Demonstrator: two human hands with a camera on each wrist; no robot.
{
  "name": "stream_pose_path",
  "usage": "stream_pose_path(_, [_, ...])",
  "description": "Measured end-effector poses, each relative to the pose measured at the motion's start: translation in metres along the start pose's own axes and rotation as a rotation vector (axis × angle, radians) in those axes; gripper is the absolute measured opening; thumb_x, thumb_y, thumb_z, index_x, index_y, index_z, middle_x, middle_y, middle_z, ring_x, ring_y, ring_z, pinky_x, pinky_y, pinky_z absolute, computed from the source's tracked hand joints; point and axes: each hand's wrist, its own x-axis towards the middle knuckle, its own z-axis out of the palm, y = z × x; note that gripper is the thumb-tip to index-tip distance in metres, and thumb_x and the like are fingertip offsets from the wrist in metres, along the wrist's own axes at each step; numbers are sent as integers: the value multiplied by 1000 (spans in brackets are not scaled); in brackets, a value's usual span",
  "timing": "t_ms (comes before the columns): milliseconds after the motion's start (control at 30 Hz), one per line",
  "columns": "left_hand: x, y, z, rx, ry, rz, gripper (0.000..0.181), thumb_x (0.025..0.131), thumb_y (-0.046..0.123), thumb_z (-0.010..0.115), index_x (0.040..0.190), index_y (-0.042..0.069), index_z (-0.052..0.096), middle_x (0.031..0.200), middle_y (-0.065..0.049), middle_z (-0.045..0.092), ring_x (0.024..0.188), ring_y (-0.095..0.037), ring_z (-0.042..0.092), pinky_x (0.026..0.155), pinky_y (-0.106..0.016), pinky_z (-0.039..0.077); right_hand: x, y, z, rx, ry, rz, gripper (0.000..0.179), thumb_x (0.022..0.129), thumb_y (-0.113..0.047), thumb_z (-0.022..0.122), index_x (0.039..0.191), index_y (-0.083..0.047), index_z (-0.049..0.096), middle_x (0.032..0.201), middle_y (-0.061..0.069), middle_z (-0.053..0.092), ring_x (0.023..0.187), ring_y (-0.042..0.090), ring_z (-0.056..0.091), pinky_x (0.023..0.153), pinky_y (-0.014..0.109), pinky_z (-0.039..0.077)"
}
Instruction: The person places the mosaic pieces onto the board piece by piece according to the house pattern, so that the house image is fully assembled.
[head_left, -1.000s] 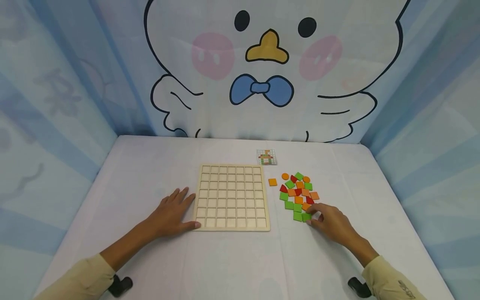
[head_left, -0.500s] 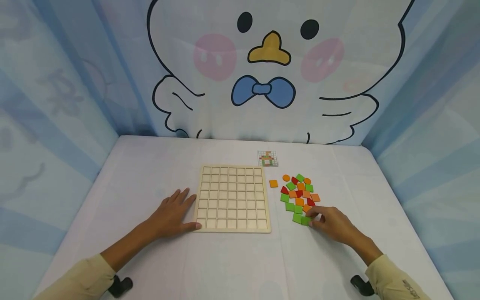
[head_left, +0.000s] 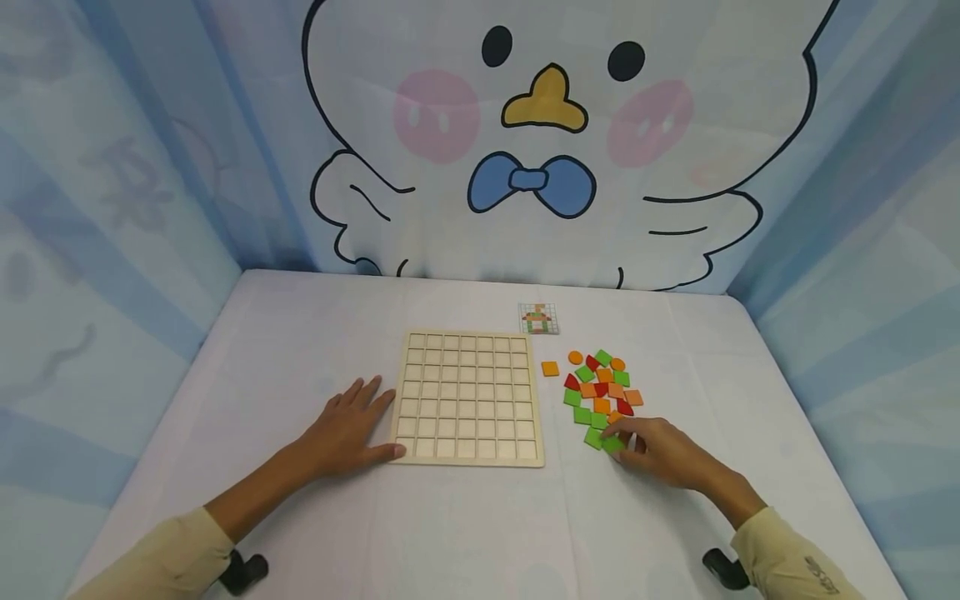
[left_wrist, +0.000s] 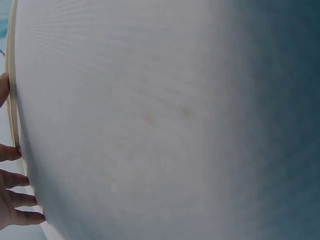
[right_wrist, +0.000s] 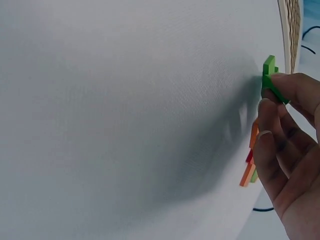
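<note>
A wooden grid board with square cells, all bare, lies mid-table. My left hand rests beside it with fingers spread, thumb on its lower left corner and index fingertip at its left edge. To the right of the board, my right hand pinches a green square tile between thumb and index finger, at the near end of a loose group of tiles. Another green tile lies right next to the pinched one. Orange squares, red quarter-round tiles and orange discs make up much of the group.
Behind the board's far right corner lies a small pattern card with a coloured figure on a grid. A lone orange square sits between board and group. A printed curtain stands along the table's back edge.
The whole head view has shifted slightly. My right fingers have drawn the green tile a little out of line and tipped it up. My left hand stays at the board.
</note>
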Motion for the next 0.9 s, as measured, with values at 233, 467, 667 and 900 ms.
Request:
stream_pose_path(233, [0,1,-1,-8,-11,-5,90,87,63,66,151,5,43,159,-27,32,146,-53,28,107,-72,32,3,-1,-4,31,24,-19,29,91,-11,72,119,-14,70,96,-5,64,75,7,52,64,19,49])
stream_pose_path(467, [0,3,-1,-21,-25,-20,88,88,60,66,151,4,42,159,-28,31,146,-54,26,107,-75,29,9,-7,-3,80,49,-77,28,90,-11,73,118,-11,69,91,-5,61,74,6,53,64,19,49])
stream_pose_path(667, [-2,4,-1,-30,-21,-23,87,88,60,65,151,4,41,160,-27,30,146,-54,25,106,-77,27,19,-20,0,114,55,-95,25,90,-13,75,115,-14,70,90,-6,61,75,8,55,65,20,50])
stream_pose_path(900, [-4,5,-2,-36,-12,-36,87,89,60,65,152,5,40,160,-30,27,146,-58,23,104,-80,26,32,-39,5,148,77,-118,27,90,-13,76,116,-13,70,89,-4,62,73,9,56,62,21,51])
